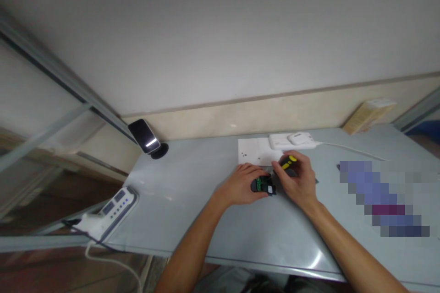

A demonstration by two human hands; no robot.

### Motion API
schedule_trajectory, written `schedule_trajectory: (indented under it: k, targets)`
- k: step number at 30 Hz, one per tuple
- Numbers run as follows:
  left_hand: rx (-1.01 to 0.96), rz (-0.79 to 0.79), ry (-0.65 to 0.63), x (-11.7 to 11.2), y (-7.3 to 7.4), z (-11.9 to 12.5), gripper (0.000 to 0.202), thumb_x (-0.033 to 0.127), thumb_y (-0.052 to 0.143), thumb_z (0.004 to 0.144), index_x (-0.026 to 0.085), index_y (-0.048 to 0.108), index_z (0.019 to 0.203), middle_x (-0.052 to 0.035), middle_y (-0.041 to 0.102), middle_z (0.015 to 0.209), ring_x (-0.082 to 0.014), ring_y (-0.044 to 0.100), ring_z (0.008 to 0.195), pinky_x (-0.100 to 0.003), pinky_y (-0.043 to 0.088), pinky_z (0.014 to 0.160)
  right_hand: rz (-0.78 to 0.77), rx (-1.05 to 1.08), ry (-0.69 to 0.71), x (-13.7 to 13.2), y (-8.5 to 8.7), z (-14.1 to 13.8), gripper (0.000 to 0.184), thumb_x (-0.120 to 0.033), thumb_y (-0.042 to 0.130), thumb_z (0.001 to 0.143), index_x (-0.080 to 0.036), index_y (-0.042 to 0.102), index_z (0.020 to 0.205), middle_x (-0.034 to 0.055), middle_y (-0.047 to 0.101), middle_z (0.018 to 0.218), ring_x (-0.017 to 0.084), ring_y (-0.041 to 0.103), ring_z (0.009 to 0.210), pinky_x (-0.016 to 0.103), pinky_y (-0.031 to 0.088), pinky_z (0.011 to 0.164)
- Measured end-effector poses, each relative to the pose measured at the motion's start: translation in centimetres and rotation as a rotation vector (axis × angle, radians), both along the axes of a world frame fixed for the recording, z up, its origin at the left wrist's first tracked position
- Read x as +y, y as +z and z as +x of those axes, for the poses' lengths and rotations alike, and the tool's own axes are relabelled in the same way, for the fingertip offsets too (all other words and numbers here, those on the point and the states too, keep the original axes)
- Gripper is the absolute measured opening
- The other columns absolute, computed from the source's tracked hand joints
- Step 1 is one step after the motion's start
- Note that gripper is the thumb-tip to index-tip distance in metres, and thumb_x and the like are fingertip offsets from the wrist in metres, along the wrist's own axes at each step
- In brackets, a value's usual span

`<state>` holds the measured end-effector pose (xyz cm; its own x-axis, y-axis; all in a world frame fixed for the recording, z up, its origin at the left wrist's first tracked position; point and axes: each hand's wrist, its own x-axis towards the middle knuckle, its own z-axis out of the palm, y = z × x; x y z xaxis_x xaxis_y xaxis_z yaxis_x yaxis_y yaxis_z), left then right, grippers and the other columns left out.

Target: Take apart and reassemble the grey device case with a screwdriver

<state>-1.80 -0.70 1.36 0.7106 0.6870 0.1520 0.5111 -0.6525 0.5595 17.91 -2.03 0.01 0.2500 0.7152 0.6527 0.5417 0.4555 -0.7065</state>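
Observation:
Near the middle of the table, my left hand is closed around a small black device with a green circuit board showing and a white label on it. The device's exact kind is not clear. My right hand grips a yellow and black screwdriver, tilted beside the device. Its tip is too small and shaded to tell whether it touches the board. Just behind my hands lies a white sheet of paper with several tiny dark bits on it, perhaps screws.
A white power strip with a plug and cable lies by the wall. A phone on a round black stand is at the back left, another power strip at the left edge. A yellowish box stands back right; a blurred patch covers something right.

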Motion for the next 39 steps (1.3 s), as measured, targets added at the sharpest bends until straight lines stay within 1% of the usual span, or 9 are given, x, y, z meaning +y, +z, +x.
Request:
schedule_trajectory:
  k: [5,9,11,14,19,23,27,33,39]
  targets:
    - [0.005,0.003,0.015,0.0,0.0,0.1,0.049,0.039,0.079,0.082,0.028,0.061,0.126,-0.0037,0.067,0.129,-0.0249,0.057,0.122,-0.040,0.041,0.109,-0.052,0.056,0.024,0.1,0.4,0.0,0.035,-0.037,0.074,0.085,-0.024,0.061,0.114,0.0043,0.066,0.094,0.018,0.065,0.075,0.035,0.058,0.070]
    - [-0.016,0.030,0.020,-0.1,-0.2,0.3,0.046,0.038,0.078,0.082,0.026,0.063,0.123,-0.0041,0.067,0.126,-0.0243,0.057,0.119,-0.040,0.041,0.108,-0.099,0.122,0.126,0.2,0.7,0.0,0.037,-0.035,0.070,0.087,-0.025,0.062,0.123,0.0079,0.065,0.107,0.022,0.064,0.088,0.036,0.057,0.073]
    - [-0.023,0.029,0.028,-0.1,-0.4,0.4,0.045,0.038,0.078,0.082,0.027,0.063,0.123,-0.0044,0.067,0.126,-0.0248,0.057,0.119,-0.041,0.042,0.108,-0.130,0.164,0.187,0.3,0.8,0.1,0.044,-0.033,0.068,0.089,-0.026,0.059,0.131,0.0083,0.064,0.111,0.022,0.063,0.092,0.038,0.056,0.078]
    - [-0.042,0.019,0.033,0.0,-0.7,0.5,0.045,0.038,0.078,0.082,0.028,0.063,0.123,-0.0049,0.067,0.127,-0.0254,0.056,0.120,-0.042,0.041,0.109,-0.139,0.266,0.324,0.4,0.9,0.2,0.054,-0.031,0.065,0.092,-0.030,0.048,0.143,0.0047,0.065,0.103,0.020,0.064,0.086,0.040,0.054,0.084]
    - [-0.064,0.025,0.042,0.0,-1.2,0.6,0.044,0.037,0.079,0.080,0.027,0.063,0.120,-0.0050,0.067,0.126,-0.0255,0.056,0.120,-0.042,0.041,0.109,-0.118,0.391,0.533,0.5,1.1,0.3,0.028,-0.036,0.060,0.096,-0.030,0.054,0.122,0.0044,0.065,0.101,0.019,0.064,0.084,0.037,0.052,0.078]
    - [-0.079,0.036,0.049,-0.2,-1.2,0.7,0.043,0.036,0.079,0.080,0.026,0.063,0.119,-0.0054,0.067,0.127,-0.0253,0.056,0.118,-0.042,0.040,0.109,-0.081,0.412,0.489,0.6,1.6,0.4,0.025,-0.041,0.067,0.090,-0.027,0.060,0.109,0.0062,0.061,0.107,0.020,0.062,0.092,0.036,0.051,0.079]
    - [-0.081,0.028,0.049,-0.2,-1.1,0.9,0.042,0.034,0.079,0.079,0.027,0.063,0.117,-0.0046,0.067,0.125,-0.0249,0.056,0.116,-0.042,0.041,0.109,-0.077,0.442,0.391,1.0,1.7,0.8,0.018,-0.040,0.071,0.087,-0.025,0.064,0.093,0.0020,0.057,0.086,0.017,0.055,0.078,0.030,0.047,0.070]
    - [-0.109,0.043,0.048,0.0,-1.4,0.8,0.044,0.035,0.079,0.078,0.027,0.063,0.119,-0.0050,0.067,0.122,-0.0244,0.056,0.116,-0.041,0.041,0.108,-0.191,0.550,0.463,1.3,1.1,1.0,0.031,-0.045,0.062,0.093,-0.027,0.062,0.118,0.0039,0.066,0.094,0.020,0.062,0.084,0.036,0.050,0.076]
    - [-0.086,0.027,0.056,-0.1,-1.1,0.8,0.043,0.036,0.079,0.079,0.028,0.062,0.118,-0.0039,0.067,0.124,-0.0247,0.057,0.116,-0.042,0.040,0.109,-0.127,0.531,0.432,0.9,1.6,0.0,0.028,-0.049,0.064,0.090,-0.025,0.061,0.105,0.0047,0.063,0.093,0.020,0.060,0.082,0.035,0.049,0.072]
